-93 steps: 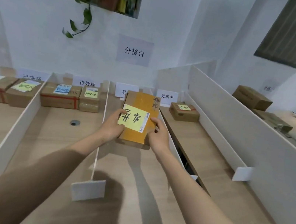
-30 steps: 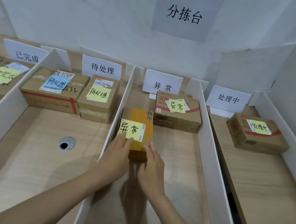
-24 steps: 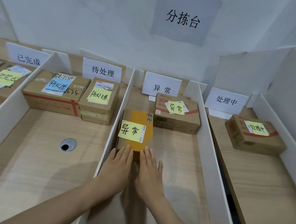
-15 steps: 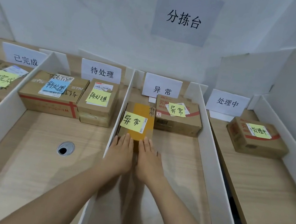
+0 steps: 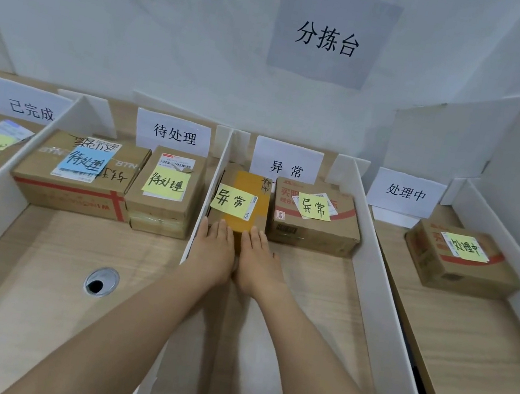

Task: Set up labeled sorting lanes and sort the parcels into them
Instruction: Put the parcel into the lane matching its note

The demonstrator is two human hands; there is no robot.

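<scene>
The left hand (image 5: 214, 251) and right hand (image 5: 258, 264) are lying flat, fingers straight, on the wood-grain surface (image 5: 319, 308), fingertips touching the near edge of a small rectangular cardboard parcel (image 5: 241, 200) with orange tape and a yellow note. It is sitting in the white-board lane (image 5: 373, 266) marked 异常, just beside a larger cardboard box (image 5: 313, 225).

The centre parcel (image 5: 236, 223) is brown cardboard with a broad orange tape band (image 5: 250, 183) and a yellow note (image 5: 230, 199) written in black. The right neighbour parcel (image 5: 313, 230) shows red print. The left parcel (image 5: 65, 191) carries a blue note (image 5: 87, 160) and red tape (image 5: 116, 203). White dividers (image 5: 212, 186) cross the pale wood-grain table (image 5: 37, 263).
</scene>
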